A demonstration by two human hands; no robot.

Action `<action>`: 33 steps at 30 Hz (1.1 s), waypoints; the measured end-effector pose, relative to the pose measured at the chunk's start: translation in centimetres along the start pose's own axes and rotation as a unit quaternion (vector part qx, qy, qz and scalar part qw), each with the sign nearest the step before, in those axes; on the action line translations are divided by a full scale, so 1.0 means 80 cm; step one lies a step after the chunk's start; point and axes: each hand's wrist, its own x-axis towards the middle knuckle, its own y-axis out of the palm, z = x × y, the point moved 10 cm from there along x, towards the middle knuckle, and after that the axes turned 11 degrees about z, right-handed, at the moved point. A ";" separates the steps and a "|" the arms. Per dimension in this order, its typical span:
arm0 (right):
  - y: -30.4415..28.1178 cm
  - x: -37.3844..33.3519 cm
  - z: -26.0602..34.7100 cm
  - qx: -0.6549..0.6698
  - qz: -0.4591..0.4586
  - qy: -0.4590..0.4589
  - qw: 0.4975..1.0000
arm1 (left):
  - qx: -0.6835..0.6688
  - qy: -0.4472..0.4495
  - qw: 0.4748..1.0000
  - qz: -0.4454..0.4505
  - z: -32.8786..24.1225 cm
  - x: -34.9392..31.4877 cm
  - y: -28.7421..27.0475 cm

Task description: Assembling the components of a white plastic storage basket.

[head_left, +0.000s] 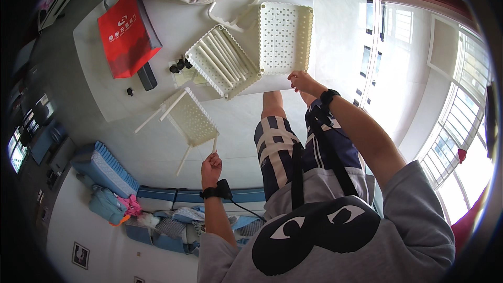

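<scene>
Grey shirt (pixel 419 225) nearest; left hand (pixel 211 163) holds, fingers closed, a leg (pixel 215 143) of the tilted tray (pixel 191 118) by the table (pixel 112 102), apparently legged; right hand (pixel 302 81) curls at bare tray (pixel 284 36), hold unclear; poles (pixel 225 55) remain unfitted.

We see cream trays (pixel 286 39) patterned with small holes. The bag (pixel 126 34) is red, our shirt (pixel 340 259) grey.
</scene>
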 end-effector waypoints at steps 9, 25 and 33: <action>0.006 0.003 -0.017 0.067 0.001 0.046 0.997 | 0.023 -0.009 1.000 0.010 -0.005 0.039 0.043; -0.009 -0.012 -0.054 0.086 -0.025 0.064 0.994 | -0.004 0.091 0.994 0.059 -0.034 0.071 0.155; -0.019 -0.022 -0.090 0.157 -0.058 0.050 0.985 | 0.528 -0.067 0.847 -0.004 0.069 0.178 0.158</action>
